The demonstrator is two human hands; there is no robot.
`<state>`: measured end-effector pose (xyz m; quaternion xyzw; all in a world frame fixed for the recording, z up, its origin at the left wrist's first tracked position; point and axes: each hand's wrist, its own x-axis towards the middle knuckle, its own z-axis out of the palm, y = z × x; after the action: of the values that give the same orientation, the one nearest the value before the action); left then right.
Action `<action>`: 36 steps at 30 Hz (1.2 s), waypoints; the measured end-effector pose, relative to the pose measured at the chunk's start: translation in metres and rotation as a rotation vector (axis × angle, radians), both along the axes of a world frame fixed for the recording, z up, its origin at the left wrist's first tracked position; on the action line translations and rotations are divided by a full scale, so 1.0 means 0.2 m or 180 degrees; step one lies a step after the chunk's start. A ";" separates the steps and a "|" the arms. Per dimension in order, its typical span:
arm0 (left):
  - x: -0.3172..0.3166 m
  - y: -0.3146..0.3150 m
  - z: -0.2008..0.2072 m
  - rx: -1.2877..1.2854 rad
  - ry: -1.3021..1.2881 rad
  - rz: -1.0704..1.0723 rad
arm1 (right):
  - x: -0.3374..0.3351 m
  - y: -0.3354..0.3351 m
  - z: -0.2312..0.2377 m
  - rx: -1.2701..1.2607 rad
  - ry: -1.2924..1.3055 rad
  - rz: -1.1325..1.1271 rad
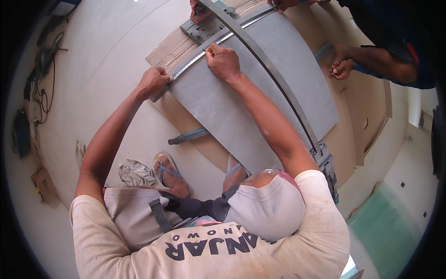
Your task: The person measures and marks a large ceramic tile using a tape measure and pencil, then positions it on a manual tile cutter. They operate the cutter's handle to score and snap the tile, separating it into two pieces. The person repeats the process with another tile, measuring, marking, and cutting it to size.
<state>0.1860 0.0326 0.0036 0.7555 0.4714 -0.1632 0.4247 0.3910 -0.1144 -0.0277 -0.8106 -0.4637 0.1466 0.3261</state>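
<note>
A large grey tile [274,93] lies in front of me, partly under the long metal rail [260,56] of a tile cutter. Along its far edge runs a shiny measuring strip [193,59]. My left hand [155,82] is closed, fingers pinching the left end of that strip at the tile's corner. Farther along the edge, my right hand [223,61] rests on the tile beside the strip, fingers pinched together. Something small and dark shows at its fingertips, too small to name. A co-worker's hand [282,3] is at the strip's far end.
The cutter's grey base plate with a red part [200,13] stands beyond the strip. Cardboard [167,51] lies underneath. At right, the co-worker's other arm [381,63] reaches in. A cloth [136,173] lies by my foot; cables [44,95] lie far left, green glass-like sheet [385,228] lower right.
</note>
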 end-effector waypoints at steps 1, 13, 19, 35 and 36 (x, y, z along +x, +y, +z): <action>0.01 0.00 0.00 -0.0011 0.0015 0.0002 | 0.00 0.00 -0.01 0.0016 0.0003 -0.0015; -0.01 -0.01 -0.02 0.0001 -0.0016 0.0032 | 0.01 0.01 0.02 -0.0333 0.0212 -0.0010; -0.01 -0.02 -0.01 -0.0011 0.0015 -0.0031 | 0.00 0.01 0.04 -0.0424 0.0134 -0.0052; 0.00 0.00 -0.04 -0.0031 0.0049 -0.0011 | -0.01 0.01 -0.03 0.0054 0.0006 -0.0049; 0.01 0.00 -0.05 -0.0066 0.0034 -0.0007 | -0.01 0.03 -0.03 -0.0048 0.0021 -0.0095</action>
<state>0.1886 0.0321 -0.0073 0.7507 0.4711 -0.1727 0.4297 0.3894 -0.1084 -0.0341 -0.8194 -0.4493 0.1479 0.3237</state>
